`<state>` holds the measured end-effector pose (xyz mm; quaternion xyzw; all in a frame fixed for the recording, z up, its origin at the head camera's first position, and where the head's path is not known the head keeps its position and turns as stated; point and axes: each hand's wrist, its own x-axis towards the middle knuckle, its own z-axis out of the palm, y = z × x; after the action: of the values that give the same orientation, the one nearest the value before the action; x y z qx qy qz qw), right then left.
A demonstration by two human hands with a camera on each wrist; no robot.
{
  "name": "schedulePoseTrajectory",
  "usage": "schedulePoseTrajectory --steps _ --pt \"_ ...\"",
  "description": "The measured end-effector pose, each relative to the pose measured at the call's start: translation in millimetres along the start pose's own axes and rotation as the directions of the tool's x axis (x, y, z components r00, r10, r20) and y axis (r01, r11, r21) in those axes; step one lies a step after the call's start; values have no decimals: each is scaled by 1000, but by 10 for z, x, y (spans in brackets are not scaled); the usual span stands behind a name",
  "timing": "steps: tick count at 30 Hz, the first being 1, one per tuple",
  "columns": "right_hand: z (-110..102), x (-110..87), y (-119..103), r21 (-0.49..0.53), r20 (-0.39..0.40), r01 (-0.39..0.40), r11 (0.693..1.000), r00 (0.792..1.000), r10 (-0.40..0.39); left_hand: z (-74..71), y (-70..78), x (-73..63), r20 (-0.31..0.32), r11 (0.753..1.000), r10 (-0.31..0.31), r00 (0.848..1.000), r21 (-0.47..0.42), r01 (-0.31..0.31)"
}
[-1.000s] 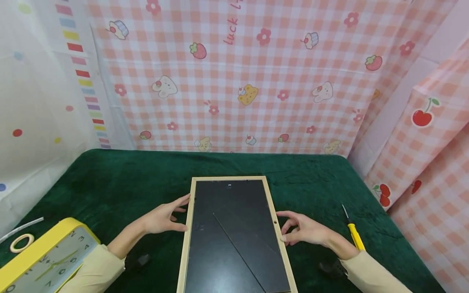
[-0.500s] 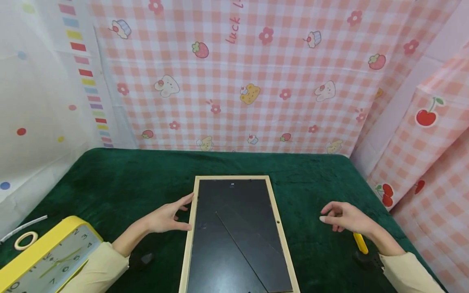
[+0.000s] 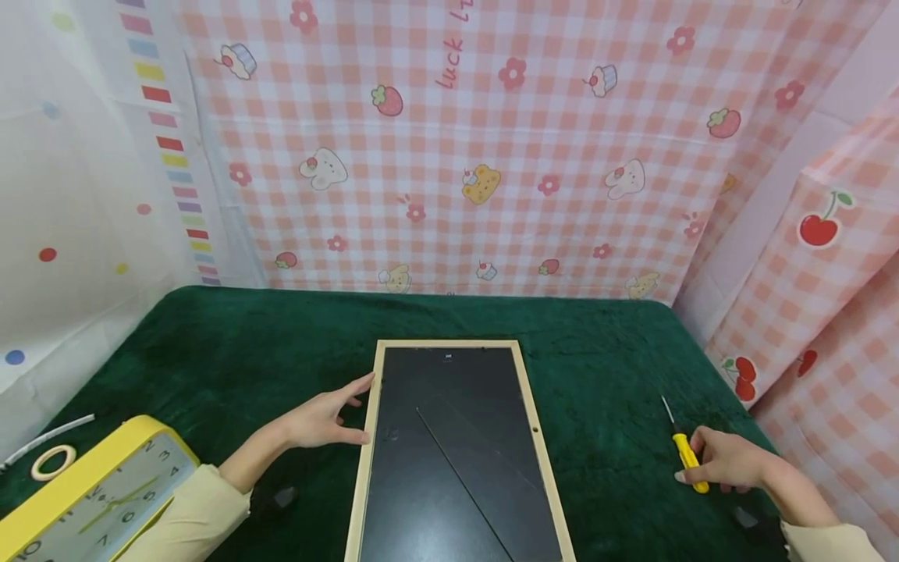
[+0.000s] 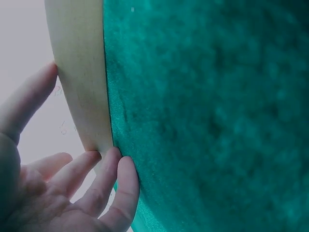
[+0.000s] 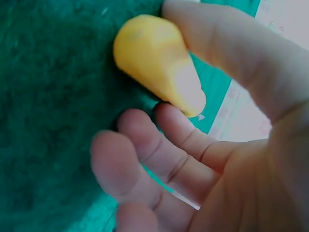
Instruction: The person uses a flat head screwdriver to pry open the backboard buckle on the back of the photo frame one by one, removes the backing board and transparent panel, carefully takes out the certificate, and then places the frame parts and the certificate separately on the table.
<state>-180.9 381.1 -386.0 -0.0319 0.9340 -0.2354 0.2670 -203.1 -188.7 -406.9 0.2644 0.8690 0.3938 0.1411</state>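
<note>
A black board (image 3: 449,468) in a pale wooden frame (image 3: 530,388) lies on the green cloth, a thin slanting line crossing its face. My left hand (image 3: 319,420) rests at the frame's left side, thumb and fingertips on the wood. In the left wrist view its fingers (image 4: 104,186) reach along the frame's edge (image 4: 82,82) with little bend. At the right, a screwdriver (image 3: 691,462) with a yellow handle lies on the cloth, its metal shaft pointing away. My right hand (image 3: 730,459) pinches the handle (image 5: 154,53) between thumb and forefinger; the other fingers are bent below it.
A yellow clock (image 3: 115,499) lies tilted near my left forearm. Beyond it are a ring of tape (image 3: 53,462) and a white tube (image 3: 49,437). A checked curtain (image 3: 421,156) hangs behind the table's far edge.
My right hand has left the frame's right side, moved right and come down onto the screwdriver handle. The left hand keeps its place on the frame.
</note>
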Motion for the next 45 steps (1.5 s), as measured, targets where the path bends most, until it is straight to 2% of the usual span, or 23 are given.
schedulePoseTrajectory --steps 8,13,17,20,22,25,27,28,31,32,33,34,36,37,39,40,43,45 --pt "-3 -33 -6 25 -29 26 999 999 -25 13 11 6 -3 1000 4 1000 -4 -4" --pt "-29 -57 7 90 -58 108 990 993 -103 8 16 5 -1 1000 -2 1000 -19 2" --pt "-55 -43 22 114 -148 189 975 974 -171 7 10 0 1 1000 -7 1000 -25 7" --pt "-77 -14 6 99 -274 257 961 936 -222 8 0 -2 1 1000 -9 1000 -22 9" --pt "-95 9 -20 82 -370 308 948 892 -258 9 -3 -2 0 1000 -10 1000 -22 10" --pt "-117 42 -72 67 -497 375 925 816 -295 12 -4 -2 -5 1000 -11 1000 -20 11" --pt "-125 57 -106 82 -545 410 908 782 -304 13 -2 -1 -5 1000 -11 1000 -20 11" --pt "-127 65 -120 101 -560 428 898 771 -304 13 -2 0 -5 1000 -11 1000 -20 11" --pt "-122 112 -128 212 -581 474 855 764 -280 11 3 2 -1 1000 -7 1000 -20 7" --pt "-119 161 -86 263 -584 496 827 764 -273 11 2 2 -1 1000 -6 1000 -20 6" --pt "-116 214 -43 327 -588 528 784 763 -268 11 3 2 0 1000 -4 1000 -19 4" --pt "-113 264 -10 399 -593 561 725 761 -263 11 5 1 0 1000 -5 1000 -21 5" --pt "-109 324 -1 521 -598 621 585 755 -269 15 3 -1 -1 1000 -9 1000 -22 9" --pt "-106 348 -16 577 -602 647 500 750 -275 18 0 -2 -2 1000 -13 1000 -21 13" --pt "-96 326 -156 645 -612 688 333 726 -313 21 0 -3 -6 1000 -19 1000 -25 19" --pt "-90 302 -250 662 -617 698 272 714 -332 22 -2 -3 -7 999 -21 1000 -25 21" --pt "-59 275 -486 686 -625 716 125 669 -402 21 -4 -3 -12 1000 -16 1000 -23 16" --pt "-32 298 -605 703 -621 709 56 650 -439 20 -5 -2 -14 1000 -11 1000 -21 10"
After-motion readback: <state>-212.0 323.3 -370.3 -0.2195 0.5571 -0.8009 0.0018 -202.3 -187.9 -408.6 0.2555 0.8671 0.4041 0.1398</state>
